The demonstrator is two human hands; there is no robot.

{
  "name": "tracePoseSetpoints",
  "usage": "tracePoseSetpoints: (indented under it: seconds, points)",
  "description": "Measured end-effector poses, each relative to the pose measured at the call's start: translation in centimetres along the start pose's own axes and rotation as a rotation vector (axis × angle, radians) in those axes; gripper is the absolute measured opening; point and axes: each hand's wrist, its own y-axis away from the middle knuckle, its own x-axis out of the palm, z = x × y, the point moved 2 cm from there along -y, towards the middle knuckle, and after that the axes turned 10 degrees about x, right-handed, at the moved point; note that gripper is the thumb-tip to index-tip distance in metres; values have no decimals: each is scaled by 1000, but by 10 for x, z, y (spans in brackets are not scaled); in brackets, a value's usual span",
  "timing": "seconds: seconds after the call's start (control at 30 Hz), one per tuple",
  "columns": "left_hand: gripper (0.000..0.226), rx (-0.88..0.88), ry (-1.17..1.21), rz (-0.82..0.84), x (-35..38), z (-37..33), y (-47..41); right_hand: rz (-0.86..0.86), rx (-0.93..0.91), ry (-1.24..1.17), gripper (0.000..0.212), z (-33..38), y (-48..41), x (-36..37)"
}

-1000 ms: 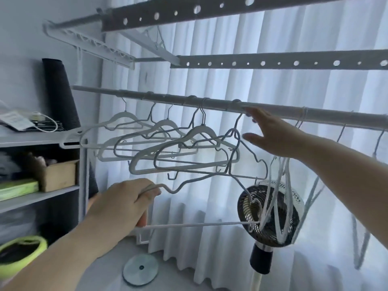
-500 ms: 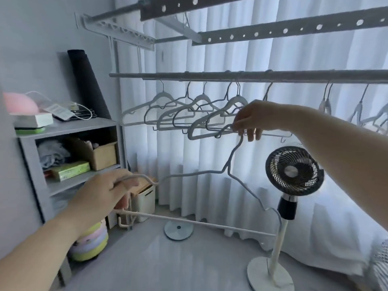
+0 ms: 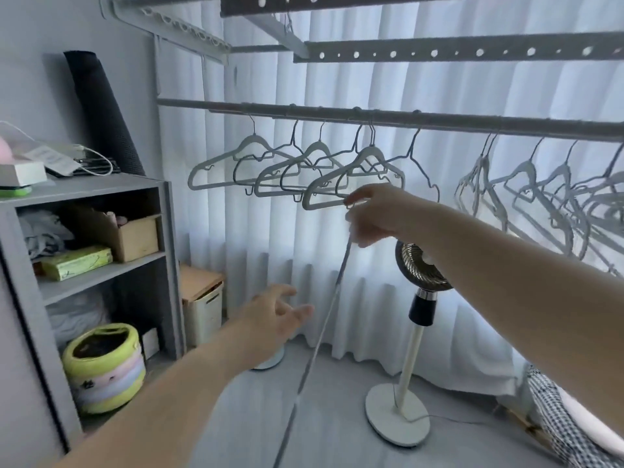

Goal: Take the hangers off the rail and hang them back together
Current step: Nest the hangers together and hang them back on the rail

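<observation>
Half a second earlier the left hand had gripped one end of a thin grey hanger while the right hand pinched its neck; now the left hand had let go and hung open, fingers spread, holding nothing, just left of the hanger and apart from it. The right hand was closed on the top of that removed hanger, which dangled edge-on as a thin line running down toward the floor. So this hanger was clear of the rail and carried by one hand alone. A cluster of white and wire hangers hung on the rail just above and left of the right hand, another group farther right. By my reading, the free left hand was ready to reach for the next hanger, with most of the removal still ahead
</observation>
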Motion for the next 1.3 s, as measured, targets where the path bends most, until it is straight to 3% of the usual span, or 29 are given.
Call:
tracePoseSetpoints:
  seconds: [0.07, 0.17, 0.3, 0.37, 0.43, 0.53, 0.63, 0.8, 1.1, 1.3]
  points:
    - [59, 13, 42, 111, 16, -7, -5, -43, 17, -102, 8, -2, 1, 0]
    - [64, 11, -62, 176, 31, -8, -11, -123, 38, -197, 20, -7, -2, -4]
    - [21, 79, -18, 154, 41, -5, -19, -144, 45, -290, 21, -13, -5, -15]
    - [15, 118, 2, 93, 43, -7, -28, -135, 38, -270, 13, -14, -7, -25]
    - [23, 132, 33, 46, 45, -12, -39, -176, 30, -181, 7, -14, -10, -39]
    - [33, 124, 128, 67, 45, -21, -62, -354, -13, 48, 17, -19, -23, -72]
    - [27, 126, 214, 95, 46, -33, -90, -550, -56, 300, 25, -23, -40, -112]
    - [22, 120, 404, 90, 54, -60, -147, -724, -41, 495, 29, -30, -71, -180]
    - [23, 165, 499, -32, 66, -109, -228, -852, -83, 893, 44, -33, -116, -263]
    - [22, 217, 422, -55, 83, -136, -265, -794, -108, 992, 60, -34, -152, -289]
